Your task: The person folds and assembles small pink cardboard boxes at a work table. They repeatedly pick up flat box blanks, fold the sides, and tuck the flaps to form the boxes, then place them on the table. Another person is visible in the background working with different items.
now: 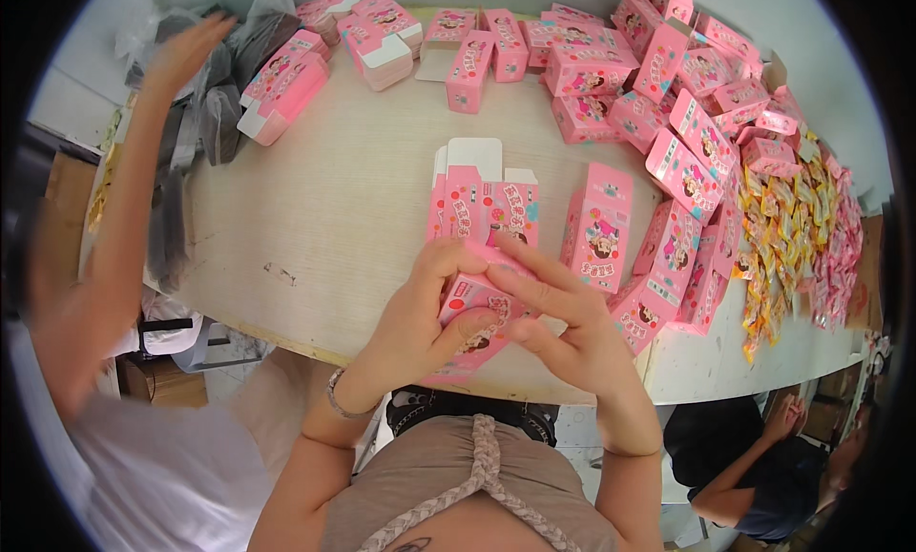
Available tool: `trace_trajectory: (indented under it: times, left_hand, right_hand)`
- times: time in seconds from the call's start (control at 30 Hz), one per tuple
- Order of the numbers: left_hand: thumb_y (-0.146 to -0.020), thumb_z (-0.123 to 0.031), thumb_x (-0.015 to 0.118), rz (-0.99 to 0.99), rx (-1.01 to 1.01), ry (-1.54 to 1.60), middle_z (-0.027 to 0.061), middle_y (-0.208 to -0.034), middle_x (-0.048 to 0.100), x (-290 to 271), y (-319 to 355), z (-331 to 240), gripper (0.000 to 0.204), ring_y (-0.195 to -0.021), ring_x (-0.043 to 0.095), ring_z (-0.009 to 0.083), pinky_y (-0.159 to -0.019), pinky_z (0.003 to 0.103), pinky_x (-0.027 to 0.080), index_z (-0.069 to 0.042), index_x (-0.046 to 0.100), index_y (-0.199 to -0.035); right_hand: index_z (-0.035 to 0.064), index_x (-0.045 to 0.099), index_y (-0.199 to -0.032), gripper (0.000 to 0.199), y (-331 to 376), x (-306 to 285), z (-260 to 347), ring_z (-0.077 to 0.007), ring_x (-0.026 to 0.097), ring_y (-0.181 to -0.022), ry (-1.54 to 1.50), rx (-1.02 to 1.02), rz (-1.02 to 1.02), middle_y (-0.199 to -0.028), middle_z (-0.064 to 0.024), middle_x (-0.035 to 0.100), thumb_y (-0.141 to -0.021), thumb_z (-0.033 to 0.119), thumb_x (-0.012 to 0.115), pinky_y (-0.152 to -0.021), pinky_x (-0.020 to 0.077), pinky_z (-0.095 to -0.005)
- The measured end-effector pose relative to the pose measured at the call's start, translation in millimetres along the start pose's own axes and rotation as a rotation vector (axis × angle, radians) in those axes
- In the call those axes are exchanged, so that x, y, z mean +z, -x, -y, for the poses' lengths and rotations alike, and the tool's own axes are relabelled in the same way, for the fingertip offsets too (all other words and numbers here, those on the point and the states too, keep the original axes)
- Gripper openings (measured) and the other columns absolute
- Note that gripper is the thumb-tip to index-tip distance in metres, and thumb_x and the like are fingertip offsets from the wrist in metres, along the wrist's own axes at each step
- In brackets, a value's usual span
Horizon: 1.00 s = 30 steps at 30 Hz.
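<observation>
Pink and printed, a box (489,300) sits just below the frame's centre, the left hand (412,309) clamped round it; the right hand (569,325), fingers apart, touches its top.

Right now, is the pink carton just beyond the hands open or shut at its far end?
Open: the pink carton shows its white end flaps spread outward.

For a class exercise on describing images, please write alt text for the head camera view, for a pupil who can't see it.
A person's left hand holds a pink carton at a pale table, the right hand spread over it. More pink cartons line the far side and pile up at right, near yellow packets and pink packets.
</observation>
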<state>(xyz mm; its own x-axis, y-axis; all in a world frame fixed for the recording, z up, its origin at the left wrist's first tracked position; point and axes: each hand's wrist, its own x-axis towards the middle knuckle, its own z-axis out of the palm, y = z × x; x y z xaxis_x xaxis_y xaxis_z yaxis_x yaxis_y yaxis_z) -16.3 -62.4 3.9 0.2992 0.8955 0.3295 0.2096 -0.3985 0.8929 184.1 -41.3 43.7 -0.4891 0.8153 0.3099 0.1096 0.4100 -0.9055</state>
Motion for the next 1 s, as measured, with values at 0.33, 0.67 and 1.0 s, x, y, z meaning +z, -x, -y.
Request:
trace_trajectory:
  times: [0.33, 0.67, 1.0]
  left_hand:
    - [-0.093, -0.01, 0.048, -0.456, -0.256, 0.124, 0.0131, -0.134, 0.039, -5.4, -9.5, 36.1, 0.044, -0.122, 0.042, 0.0224, -0.096, 0.035, 0.041, -0.001, 0.032, -0.134]
    - [-0.095, -0.017, 0.044, -0.42, -0.469, 0.623, 0.015, -0.131, 0.043, 8.9, -42.6, 21.8, 0.043, -0.117, 0.049, 0.0235, -0.095, 0.035, 0.044, 0.0, 0.033, -0.133]
    - [-0.077, -0.001, 0.041, -0.241, -0.256, 0.779, 0.0165, -0.134, 0.042, 24.7, -51.2, -16.2, 0.065, -0.123, 0.045, 0.0258, -0.101, 0.038, 0.039, 0.0, 0.026, -0.14]
  right_hand:
    - [-0.003, 0.023, -0.141, 0.076, -32.5, -7.5, -91.9, -0.0286, 0.061, -0.083, 0.753, 0.321, -0.364, -0.101, -0.0168, 0.061, -0.083, 0.02, 0.066, -0.065, 0.0499, -0.0378]
    - [-0.0029, 0.04, -0.131, 0.057, -9.0, 0.3, -20.8, -0.0343, 0.059, -0.083, 0.489, 0.169, 0.002, -0.096, -0.016, 0.058, -0.082, 0.014, 0.065, -0.07, 0.0486, -0.0422]
    - [0.0007, 0.03, -0.14, 0.07, -15.2, 4.5, -10.4, -0.0304, 0.051, -0.113, 0.083, 0.125, -0.352, -0.123, -0.0232, 0.049, -0.084, 0.02, 0.067, -0.09, 0.0427, -0.0375]
